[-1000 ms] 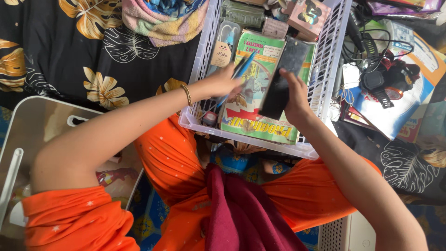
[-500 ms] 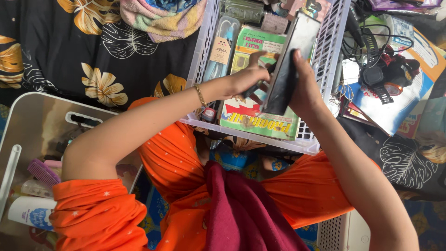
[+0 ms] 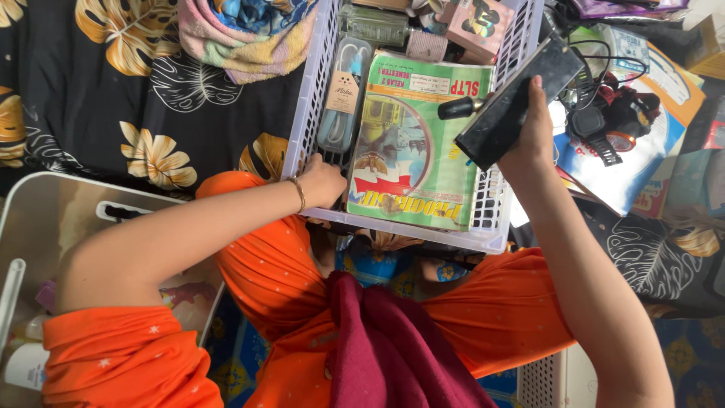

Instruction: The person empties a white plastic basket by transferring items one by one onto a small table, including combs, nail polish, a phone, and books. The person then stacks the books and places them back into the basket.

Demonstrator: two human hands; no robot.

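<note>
**Hands at work over a crowded white basket**

While the right hand [image 3: 529, 140] grips a flat black rectangular object [image 3: 521, 98] by its lower end, fingers curled round it and holding it tilted above the white plastic basket [image 3: 302, 113], the left hand [image 3: 323, 181] dips into the basket's near left corner, fingers bent down out of sight; whether they pinch anything cannot be told. A green paperback book [image 3: 411, 143] lies flat inside the basket, beside a packaged toothbrush set [image 3: 343, 94]. A tangle of black cables [image 3: 604, 113] sits to the right of the basket.
</note>
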